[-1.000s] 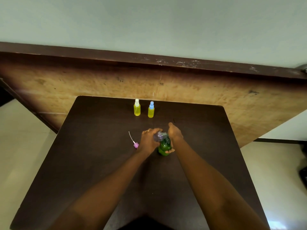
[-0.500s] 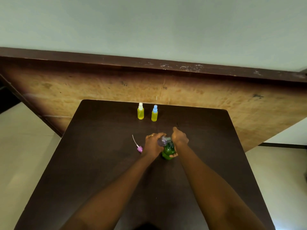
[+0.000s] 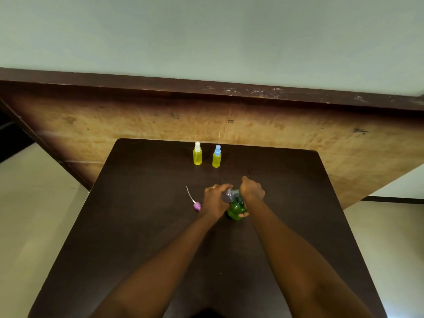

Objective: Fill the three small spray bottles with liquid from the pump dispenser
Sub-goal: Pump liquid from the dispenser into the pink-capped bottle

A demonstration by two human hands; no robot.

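Mid counter [image 3: 137, 226]: right hand [image 3: 252, 191] wrapped around green pump dispenser [image 3: 236, 208], fingers curled over its top. Left hand [image 3: 214, 200] grips the third spray bottle [image 3: 227, 195], clear, uncapped, tilted, touching the dispenser's head. Pink spray cap [image 3: 196, 205] with dip tube lies flat just left of left hand. White-capped bottle [image 3: 197, 154] and blue-capped bottle [image 3: 217, 157], both yellow-filled, upright, side by side near far edge.

Table [image 3: 137, 226] — dark, matt wood; pump dispenser [image 3: 235, 208] — glossy green plastic.
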